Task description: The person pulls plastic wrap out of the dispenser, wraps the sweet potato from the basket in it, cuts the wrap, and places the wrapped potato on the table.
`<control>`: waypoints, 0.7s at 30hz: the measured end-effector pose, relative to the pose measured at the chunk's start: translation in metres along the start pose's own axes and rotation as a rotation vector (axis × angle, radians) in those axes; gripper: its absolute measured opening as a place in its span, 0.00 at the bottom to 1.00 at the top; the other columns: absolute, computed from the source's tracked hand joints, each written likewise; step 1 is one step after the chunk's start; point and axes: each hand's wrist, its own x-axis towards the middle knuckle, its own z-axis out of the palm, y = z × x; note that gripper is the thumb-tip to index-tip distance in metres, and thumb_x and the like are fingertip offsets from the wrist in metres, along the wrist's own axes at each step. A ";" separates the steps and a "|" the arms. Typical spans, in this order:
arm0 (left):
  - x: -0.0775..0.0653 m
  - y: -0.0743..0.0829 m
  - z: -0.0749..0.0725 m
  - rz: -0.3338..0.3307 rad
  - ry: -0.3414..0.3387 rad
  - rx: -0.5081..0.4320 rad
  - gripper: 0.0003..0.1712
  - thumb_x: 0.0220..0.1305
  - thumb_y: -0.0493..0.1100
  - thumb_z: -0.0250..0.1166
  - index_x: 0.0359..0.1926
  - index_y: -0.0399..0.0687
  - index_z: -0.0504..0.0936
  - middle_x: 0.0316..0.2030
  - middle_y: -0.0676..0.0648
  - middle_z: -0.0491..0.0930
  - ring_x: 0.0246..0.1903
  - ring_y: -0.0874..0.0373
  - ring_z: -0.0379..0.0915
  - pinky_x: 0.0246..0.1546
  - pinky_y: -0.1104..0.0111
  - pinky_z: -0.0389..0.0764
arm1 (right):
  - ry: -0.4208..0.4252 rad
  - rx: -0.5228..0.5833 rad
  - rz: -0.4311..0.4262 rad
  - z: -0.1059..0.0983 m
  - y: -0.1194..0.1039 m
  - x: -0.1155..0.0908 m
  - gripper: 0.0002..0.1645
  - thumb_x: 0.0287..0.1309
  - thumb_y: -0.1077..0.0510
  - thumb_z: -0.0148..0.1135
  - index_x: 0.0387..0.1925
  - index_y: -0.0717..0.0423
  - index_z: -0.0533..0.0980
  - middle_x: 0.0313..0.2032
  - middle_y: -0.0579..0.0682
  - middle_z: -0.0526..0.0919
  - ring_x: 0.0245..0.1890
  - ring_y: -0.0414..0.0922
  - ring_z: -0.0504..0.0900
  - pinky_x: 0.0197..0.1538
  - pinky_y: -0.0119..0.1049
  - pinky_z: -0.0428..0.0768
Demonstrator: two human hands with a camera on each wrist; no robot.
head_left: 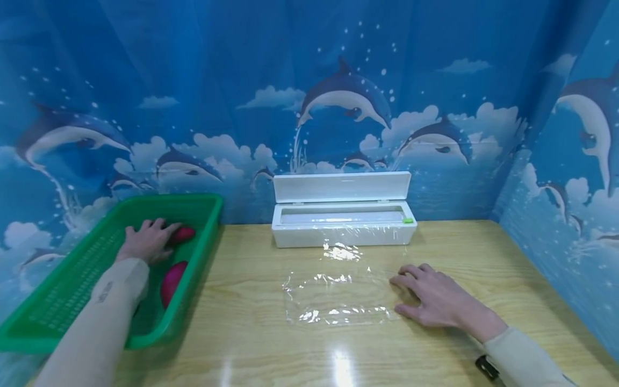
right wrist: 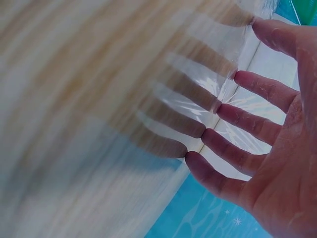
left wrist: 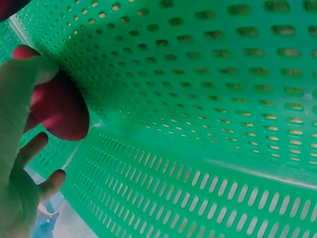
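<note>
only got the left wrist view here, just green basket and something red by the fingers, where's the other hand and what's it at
Observer: The right hand has its fingertips down on the table, at the right end of a sheet of clear film.
Operator: ok and what's on the far side of that film
Observer: A white box with its lid raised.

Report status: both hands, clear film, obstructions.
Left hand touching red oblong item in green basket. Clear film over table, right hand at its right edge. No obstruction visible.
</note>
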 end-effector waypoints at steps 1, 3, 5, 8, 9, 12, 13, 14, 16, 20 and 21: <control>-0.001 0.000 0.000 -0.003 0.002 0.000 0.39 0.62 0.45 0.72 0.71 0.39 0.69 0.55 0.24 0.73 0.52 0.25 0.70 0.43 0.30 0.74 | 0.001 0.000 -0.003 0.000 0.000 0.000 0.35 0.58 0.34 0.68 0.61 0.47 0.79 0.59 0.57 0.81 0.56 0.60 0.81 0.53 0.62 0.82; -0.001 -0.001 0.000 -0.003 0.007 0.002 0.38 0.62 0.44 0.72 0.70 0.39 0.70 0.53 0.23 0.72 0.51 0.26 0.70 0.42 0.30 0.75 | 0.002 -0.001 -0.004 -0.001 0.000 0.000 0.35 0.57 0.33 0.67 0.61 0.47 0.79 0.59 0.57 0.81 0.56 0.60 0.81 0.52 0.62 0.82; -0.001 -0.002 0.000 -0.002 0.004 0.001 0.37 0.62 0.43 0.72 0.69 0.38 0.71 0.52 0.22 0.71 0.49 0.26 0.71 0.40 0.31 0.75 | 0.004 -0.002 -0.007 -0.001 0.000 0.000 0.36 0.57 0.33 0.68 0.61 0.47 0.79 0.59 0.57 0.81 0.55 0.60 0.81 0.51 0.62 0.82; 0.000 -0.002 -0.001 -0.008 -0.012 -0.013 0.38 0.61 0.43 0.73 0.68 0.36 0.70 0.52 0.21 0.69 0.48 0.25 0.71 0.39 0.32 0.76 | 0.006 -0.002 -0.009 -0.001 0.000 0.000 0.36 0.57 0.33 0.67 0.61 0.46 0.79 0.58 0.57 0.81 0.55 0.60 0.81 0.51 0.62 0.82; 0.000 -0.002 -0.001 -0.009 -0.017 -0.017 0.38 0.60 0.43 0.73 0.68 0.35 0.70 0.52 0.20 0.69 0.48 0.25 0.71 0.39 0.32 0.77 | 0.006 -0.003 -0.007 -0.001 0.000 0.000 0.35 0.57 0.33 0.67 0.61 0.46 0.79 0.58 0.56 0.81 0.55 0.59 0.81 0.51 0.62 0.82; 0.000 -0.002 -0.002 -0.010 -0.025 -0.031 0.39 0.60 0.44 0.74 0.68 0.34 0.69 0.53 0.20 0.69 0.49 0.24 0.71 0.40 0.31 0.77 | 0.009 -0.005 -0.008 -0.001 0.000 0.000 0.35 0.57 0.33 0.68 0.61 0.47 0.79 0.58 0.56 0.81 0.55 0.59 0.81 0.50 0.62 0.83; 0.000 -0.002 -0.001 -0.008 -0.026 -0.032 0.39 0.60 0.44 0.74 0.68 0.33 0.69 0.54 0.20 0.69 0.49 0.23 0.71 0.40 0.31 0.77 | 0.009 -0.005 -0.008 -0.001 0.000 0.000 0.35 0.57 0.33 0.68 0.61 0.47 0.79 0.58 0.56 0.81 0.55 0.59 0.81 0.50 0.61 0.83; 0.000 -0.002 -0.001 -0.004 -0.025 -0.029 0.40 0.60 0.45 0.75 0.67 0.33 0.69 0.54 0.20 0.69 0.49 0.23 0.70 0.41 0.30 0.77 | 0.009 -0.007 -0.005 0.000 0.000 0.000 0.35 0.57 0.33 0.68 0.61 0.47 0.79 0.58 0.56 0.81 0.55 0.59 0.81 0.50 0.61 0.83; 0.000 -0.002 -0.001 0.005 -0.023 -0.021 0.41 0.59 0.46 0.75 0.67 0.32 0.69 0.55 0.21 0.70 0.50 0.23 0.70 0.41 0.30 0.78 | 0.010 -0.010 -0.002 0.000 0.000 0.000 0.36 0.57 0.34 0.68 0.61 0.47 0.79 0.58 0.56 0.82 0.55 0.59 0.80 0.51 0.61 0.83; 0.000 -0.002 -0.004 0.024 -0.010 -0.004 0.43 0.57 0.47 0.76 0.67 0.33 0.69 0.55 0.20 0.70 0.49 0.22 0.70 0.40 0.32 0.79 | 0.009 -0.011 -0.006 0.000 0.000 0.000 0.36 0.56 0.33 0.68 0.61 0.47 0.79 0.58 0.56 0.82 0.55 0.59 0.81 0.50 0.61 0.83; 0.000 -0.002 -0.005 0.029 -0.004 0.001 0.43 0.57 0.47 0.77 0.67 0.33 0.69 0.55 0.20 0.70 0.49 0.22 0.70 0.39 0.32 0.79 | 0.008 -0.009 -0.008 0.000 -0.001 0.000 0.36 0.56 0.33 0.68 0.61 0.47 0.79 0.58 0.56 0.82 0.55 0.59 0.80 0.50 0.61 0.83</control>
